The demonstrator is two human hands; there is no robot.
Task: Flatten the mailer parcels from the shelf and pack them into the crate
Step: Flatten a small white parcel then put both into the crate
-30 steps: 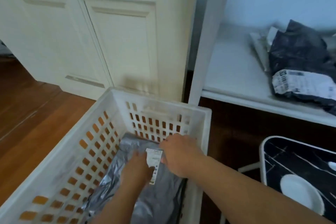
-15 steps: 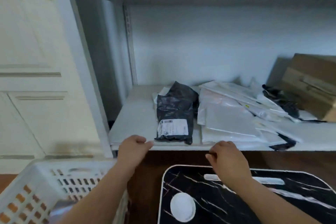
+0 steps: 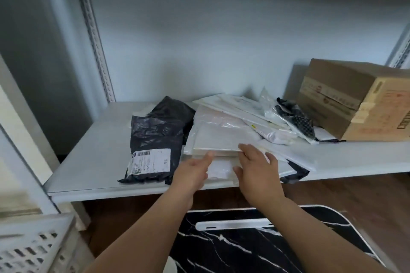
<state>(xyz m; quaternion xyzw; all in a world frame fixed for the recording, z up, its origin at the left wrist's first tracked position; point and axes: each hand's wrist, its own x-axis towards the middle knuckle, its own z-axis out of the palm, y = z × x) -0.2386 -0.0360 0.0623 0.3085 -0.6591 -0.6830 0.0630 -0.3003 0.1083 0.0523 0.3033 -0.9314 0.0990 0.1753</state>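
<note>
a crumpled black mailer point(image 3: 158, 139) with a white label lies flat on the shelf point(image 3: 95, 162), just left of the left hand point(image 3: 192, 173). white mailers point(image 3: 224, 137) overlap under both hands' fingertips. the white slotted crate point(image 3: 33, 248) sits low left.

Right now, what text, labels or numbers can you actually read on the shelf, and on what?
Black mailer, white shipping label: barcode and printed lines, too blurred to read.
Cardboard box: red print and dark markings, too blurred to read.
White mailers: a small yellow sticker, illegible.
Nothing can be quoted.
</note>
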